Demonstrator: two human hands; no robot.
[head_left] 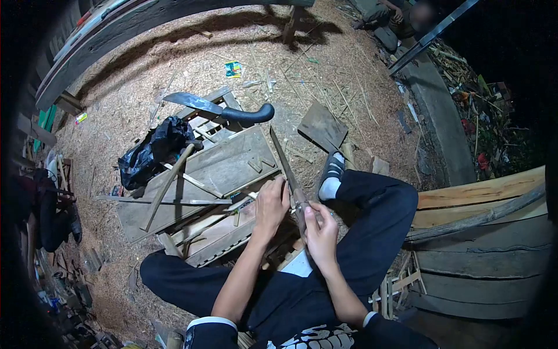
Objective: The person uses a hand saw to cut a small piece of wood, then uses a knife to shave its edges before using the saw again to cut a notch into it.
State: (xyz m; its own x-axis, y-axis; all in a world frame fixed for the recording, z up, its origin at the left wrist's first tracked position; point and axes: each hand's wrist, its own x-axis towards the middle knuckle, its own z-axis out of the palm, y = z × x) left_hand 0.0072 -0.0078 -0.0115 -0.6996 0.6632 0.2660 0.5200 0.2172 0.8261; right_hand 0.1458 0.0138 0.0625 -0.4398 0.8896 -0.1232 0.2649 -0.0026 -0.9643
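Long tool [281, 152], one, in right hand [321, 235], left hand [272, 205] close.

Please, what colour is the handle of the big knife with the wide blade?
The knife handle is black; it shows best in the head view.

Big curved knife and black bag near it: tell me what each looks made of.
Knife blade: probably steel, grey with a dull sheen and dark patches. Knife handle: black and smooth, perhaps plastic or rubber; possibly painted wood. Bag: thin plastic, by its glossy crinkles.
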